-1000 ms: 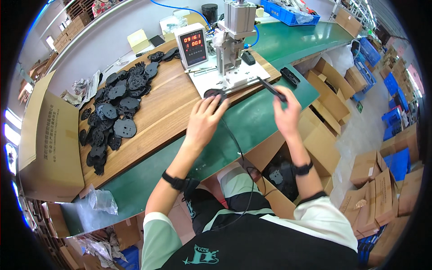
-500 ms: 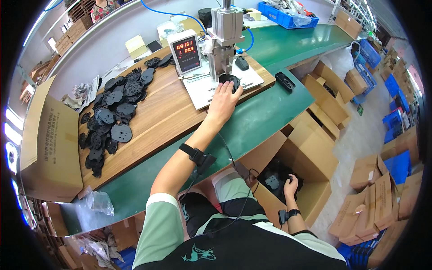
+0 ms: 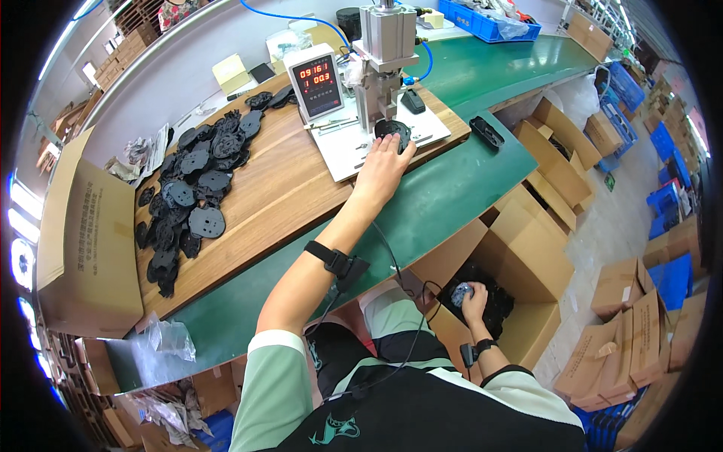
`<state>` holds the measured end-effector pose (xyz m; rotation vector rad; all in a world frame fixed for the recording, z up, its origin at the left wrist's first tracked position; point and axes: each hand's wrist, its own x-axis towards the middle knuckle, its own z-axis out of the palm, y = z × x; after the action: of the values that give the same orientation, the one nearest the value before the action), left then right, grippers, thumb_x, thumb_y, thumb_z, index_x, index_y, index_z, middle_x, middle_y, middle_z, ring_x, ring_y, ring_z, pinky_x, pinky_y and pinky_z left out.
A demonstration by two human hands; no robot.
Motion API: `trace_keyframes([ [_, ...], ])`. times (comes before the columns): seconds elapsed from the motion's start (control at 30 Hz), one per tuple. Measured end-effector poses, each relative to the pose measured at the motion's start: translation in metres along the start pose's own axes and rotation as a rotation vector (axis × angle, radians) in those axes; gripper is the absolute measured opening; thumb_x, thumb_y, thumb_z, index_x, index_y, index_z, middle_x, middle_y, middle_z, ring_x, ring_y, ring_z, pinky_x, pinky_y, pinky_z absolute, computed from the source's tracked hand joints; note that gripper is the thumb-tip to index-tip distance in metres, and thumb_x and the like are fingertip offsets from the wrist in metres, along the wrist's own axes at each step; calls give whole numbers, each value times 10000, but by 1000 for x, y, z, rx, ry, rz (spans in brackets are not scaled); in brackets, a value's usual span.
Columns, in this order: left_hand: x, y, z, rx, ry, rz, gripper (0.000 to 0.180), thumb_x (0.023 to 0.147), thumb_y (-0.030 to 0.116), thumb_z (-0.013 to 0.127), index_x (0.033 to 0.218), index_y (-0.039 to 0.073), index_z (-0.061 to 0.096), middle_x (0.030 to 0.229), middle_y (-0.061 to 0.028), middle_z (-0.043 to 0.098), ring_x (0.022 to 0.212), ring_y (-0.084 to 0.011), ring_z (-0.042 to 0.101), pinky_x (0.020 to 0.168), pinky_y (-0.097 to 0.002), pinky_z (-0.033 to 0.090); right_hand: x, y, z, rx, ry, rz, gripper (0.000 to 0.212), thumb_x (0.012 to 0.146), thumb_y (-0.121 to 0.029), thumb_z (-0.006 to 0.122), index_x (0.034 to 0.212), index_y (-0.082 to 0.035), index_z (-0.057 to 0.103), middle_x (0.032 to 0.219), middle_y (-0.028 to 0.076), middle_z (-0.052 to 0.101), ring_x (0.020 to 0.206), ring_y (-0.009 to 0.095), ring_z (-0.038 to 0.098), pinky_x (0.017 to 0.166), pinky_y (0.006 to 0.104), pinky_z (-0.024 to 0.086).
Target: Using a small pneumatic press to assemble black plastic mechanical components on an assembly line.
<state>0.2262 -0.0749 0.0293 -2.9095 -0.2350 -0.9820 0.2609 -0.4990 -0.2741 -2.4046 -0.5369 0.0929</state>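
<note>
On the surface (image 3: 279,184), the left hand (image 3: 384,166) held a round black part (image 3: 392,132) by its near edge, at the press's (image 3: 387,44) foot; near right, the right hand (image 3: 474,303) held a dark disc (image 3: 460,294) inside a carton (image 3: 532,320).

Worn on the person's head, the wide fisheye camera looks steeply down and forward. The black, white and pale-green shirt (image 3: 444,407) fills the near edge, very close; beyond it the long green-topped workbench (image 3: 444,192) runs from near left to far right, with the silver metal press (image 3: 386,38) farther off.
</note>
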Motion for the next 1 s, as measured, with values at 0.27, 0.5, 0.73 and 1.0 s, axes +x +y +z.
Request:
trace_keyframes([
  [0.27, 6, 16, -15, -56, 13, -62, 588, 838, -94, 594, 1402, 59, 533, 1189, -234, 581, 1105, -430, 632, 998, -508, 521, 67, -281, -119, 320, 322, -640, 339, 814, 82, 642, 1119, -56, 694, 1204, 145, 634, 1161, 347, 600, 1015, 451, 481],
  [0.5, 8, 15, -12, -174, 37, -196, 671, 817, -99, 625, 1444, 15, 416, 1185, -267, 491, 1036, -465, 642, 830, -504, 575, 187, -376, -84, -76, 156, -951, 726, 779, -1, 727, 1467, 9, 493, 1506, 190, 523, 1430, 355, 468, 1150, 496, 370],
  [0.73, -27, -12, -31, -409, 125, -222, 725, 774, -93, 646, 1464, -9, 443, 1445, -303, 429, 1269, -488, 565, 1039, -524, 523, 210, -402, -61, -154, 121, -958, 455, 763, 19, 725, 1208, -65, 678, 1119, 74, 671, 1100, 297, 638, 970, 452, 463],
  [1.0, -201, -159, -148, 413, 242, -712, 710, 920, 256, 685, 1540, 53, 404, 1512, -261, 459, 1490, -433, 336, 1252, -575, 235, 221, -395, -66, -68, 148, -989, 395, 727, 33, 739, 1104, -84, 722, 1062, 76, 695, 1030, 321, 659, 915, 465, 505],
])
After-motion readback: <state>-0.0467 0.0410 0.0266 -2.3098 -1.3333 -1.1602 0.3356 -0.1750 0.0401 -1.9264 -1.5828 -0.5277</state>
